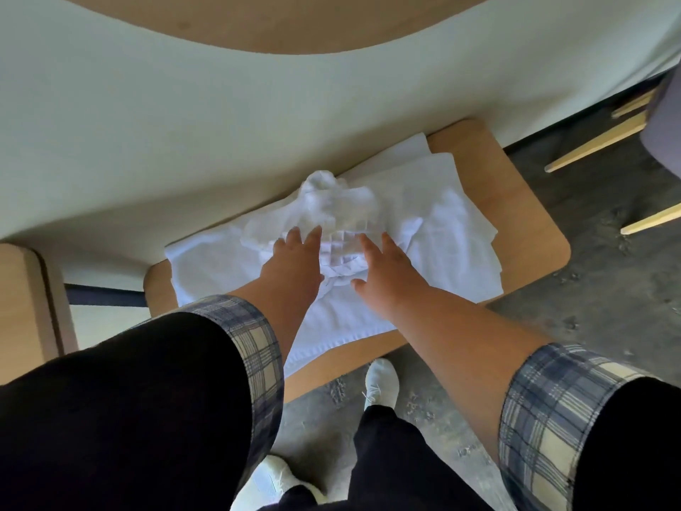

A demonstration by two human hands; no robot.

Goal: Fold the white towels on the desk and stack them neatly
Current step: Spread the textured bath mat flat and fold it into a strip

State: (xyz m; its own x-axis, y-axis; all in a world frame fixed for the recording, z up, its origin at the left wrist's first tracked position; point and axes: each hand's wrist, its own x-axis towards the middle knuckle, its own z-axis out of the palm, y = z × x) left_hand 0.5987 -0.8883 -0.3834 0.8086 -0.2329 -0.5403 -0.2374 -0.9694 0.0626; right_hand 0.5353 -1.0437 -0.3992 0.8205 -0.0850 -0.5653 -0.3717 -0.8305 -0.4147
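Several white towels lie spread and overlapping on a small wooden desk. A crumpled white towel sits heaped on top of them near the middle, blurred in the frame. My left hand reaches over the spread towels with straight fingers, its fingertips at the near edge of the crumpled towel. My right hand lies beside it, fingers spread and straight, touching the same heap. Neither hand is curled round any cloth.
A pale wall runs right behind the desk. A wooden panel stands at the left. Pale wooden chair legs stand on the grey floor at the right. My feet in white shoes are below the desk's front edge.
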